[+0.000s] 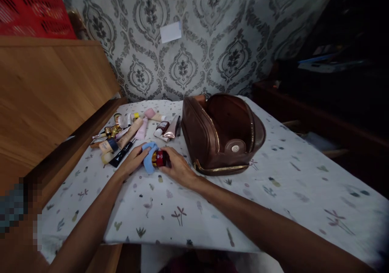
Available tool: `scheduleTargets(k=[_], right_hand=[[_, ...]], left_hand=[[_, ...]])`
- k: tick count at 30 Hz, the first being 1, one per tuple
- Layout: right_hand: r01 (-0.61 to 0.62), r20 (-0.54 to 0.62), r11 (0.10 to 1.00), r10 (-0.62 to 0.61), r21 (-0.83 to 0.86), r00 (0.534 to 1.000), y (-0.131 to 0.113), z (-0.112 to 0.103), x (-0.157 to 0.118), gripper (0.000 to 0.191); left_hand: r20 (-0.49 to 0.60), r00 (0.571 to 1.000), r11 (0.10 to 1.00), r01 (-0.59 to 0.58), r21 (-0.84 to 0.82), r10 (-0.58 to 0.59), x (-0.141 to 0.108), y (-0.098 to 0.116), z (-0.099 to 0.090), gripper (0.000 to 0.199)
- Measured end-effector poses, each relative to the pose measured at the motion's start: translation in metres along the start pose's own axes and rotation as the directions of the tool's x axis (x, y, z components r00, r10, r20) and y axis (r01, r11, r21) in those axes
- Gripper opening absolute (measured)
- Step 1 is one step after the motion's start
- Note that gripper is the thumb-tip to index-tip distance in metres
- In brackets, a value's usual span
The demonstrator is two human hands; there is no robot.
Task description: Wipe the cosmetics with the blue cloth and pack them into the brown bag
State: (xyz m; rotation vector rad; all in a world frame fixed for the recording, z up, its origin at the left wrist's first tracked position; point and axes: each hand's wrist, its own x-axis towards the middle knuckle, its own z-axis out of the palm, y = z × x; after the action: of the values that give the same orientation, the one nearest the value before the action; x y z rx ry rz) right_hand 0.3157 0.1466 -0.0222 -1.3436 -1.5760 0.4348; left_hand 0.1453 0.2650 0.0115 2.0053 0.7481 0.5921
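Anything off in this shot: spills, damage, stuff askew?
Mildly: the white rectangle on the patterned wall looks askew, its right end higher. No spill or damage visible around the red jar or brown bag.

Right fingers (172, 153) partly covering a red jar (159, 158), its print showing too small to read, brown bag (197, 131) right of the fingers hiding its bottom inside, red basket (35, 11) beyond them, leftward, running past the view's edge
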Motion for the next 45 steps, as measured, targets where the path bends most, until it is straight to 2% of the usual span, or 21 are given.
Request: scheduleTargets(k=[10, 23, 37, 40, 45], right_hand=[[0.0, -0.01, 1.0, 0.0, 0.0, 1.0, 0.001, -0.001, 0.001, 0.047], [-0.075, 0.005, 0.997, 0.075, 0.029, 0.997, -0.001, -0.004, 0.001, 0.05], [-0.037, -0.014, 0.998, 0.037, 0.044, 0.999, -0.001, -0.004, 0.0, 0.046], [-0.024, -0.003, 0.999, 0.024, 0.034, 1.0, -0.001, -0.004, 0.0, 0.048], [0.019, 0.01, 1.0, -0.019, 0.012, 1.0, 0.002, -0.001, -0.002, 0.051]], left_hand=[[-0.001, 1.0, 0.999, -0.014, 0.045, 0.014, 0.002, 0.001, 0.001, 0.043], [-0.026, 1.0, 0.999, 0.019, 0.035, -0.018, 0.007, 0.002, 0.005, 0.046], [-0.042, 0.999, 0.998, 0.0, 0.056, 0.002, 0.003, 0.004, 0.005, 0.044], [-0.019, 1.0, 0.999, -0.018, 0.044, 0.018, 0.0, 0.006, 0.005, 0.043], [0.079, 0.996, 0.999, -0.032, -0.031, 0.035, -0.006, 0.011, 0.006, 0.044]])
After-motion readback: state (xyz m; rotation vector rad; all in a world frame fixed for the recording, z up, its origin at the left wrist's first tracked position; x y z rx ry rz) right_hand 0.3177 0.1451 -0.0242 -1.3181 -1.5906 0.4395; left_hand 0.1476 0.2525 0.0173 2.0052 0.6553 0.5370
